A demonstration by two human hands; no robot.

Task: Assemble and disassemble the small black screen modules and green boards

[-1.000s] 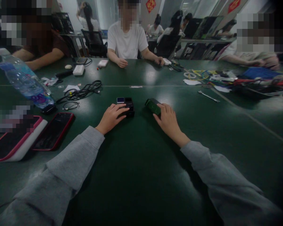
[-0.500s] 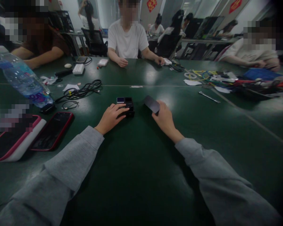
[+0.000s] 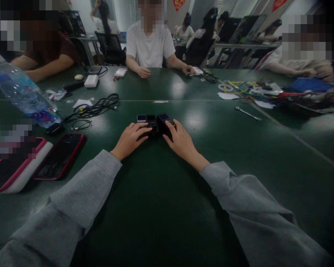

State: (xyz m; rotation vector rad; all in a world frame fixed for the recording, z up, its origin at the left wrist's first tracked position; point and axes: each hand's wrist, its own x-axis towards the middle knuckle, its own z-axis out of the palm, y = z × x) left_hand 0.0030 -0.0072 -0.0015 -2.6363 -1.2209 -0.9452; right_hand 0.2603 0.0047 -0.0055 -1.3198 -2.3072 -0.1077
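Observation:
Two small black devices with little screens (image 3: pixel 151 118) stand side by side on the green table, in front of me. My left hand (image 3: pixel 132 138) lies against their near side, thumb in front and fingers over the top, lightly gripping them. Just to their right is a similar black device (image 3: pixel 164 118), turned at an angle with its screen facing up. My right hand (image 3: pixel 180 140) holds this one between thumb and fingers, its left edge close to the pair. Whether the devices touch is too dark to tell.
At left are phones in red cases (image 3: pixel 59 157), a water bottle (image 3: pixel 28 92) and black cables (image 3: pixel 97 105). A wrench (image 3: pixel 247 113) and a pile of coloured wires (image 3: pixel 247 88) lie at right. Across the table sits a person in a white shirt (image 3: pixel 150 46).
My right hand has moved left, bringing its device beside the other two and turning it so its screen now shows. My left hand stays on the pair.

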